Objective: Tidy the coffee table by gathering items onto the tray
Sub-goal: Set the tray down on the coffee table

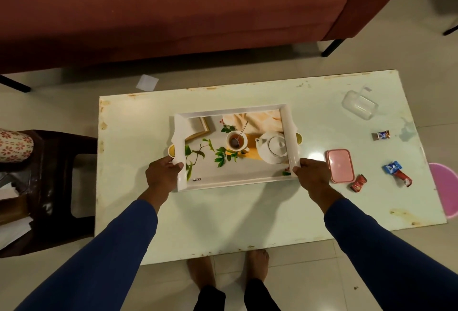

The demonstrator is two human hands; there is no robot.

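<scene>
The tray [234, 147], white-rimmed with a printed picture of a teapot, cup and leaves on its floor, sits near the middle of the pale bench [223, 216], and both hands grasp it. The left hand [162, 174] curls round the tray's rim at about 8 o'clock, just below the small gold handle [171, 151]; the right hand [313, 174] grips the rim at about 4 o'clock, its thumb over the white edge. Both arms wear dark blue sleeves [104, 256]. Nothing loose lies inside the tray. Off at 3 o'clock from it, just beside the right hand, lies a pink lidded box [340, 165]. A red wrapper [358, 183] rests near that box's lower corner, and farther toward the bench's right edge lie a blue-and-red wrapper [396, 173] and a small dark sweet [381, 135]. At 1 o'clock from the tray stands a clear container [359, 105], which seems to have a loose lid, though the glare makes this hard to tell. Beyond the bench at 12 o'clock stretches a maroon sofa [173, 13], a white slip of paper [147, 82] lies on the floor before it, and a dark stool [57, 186] stands at 9 o'clock.
</scene>
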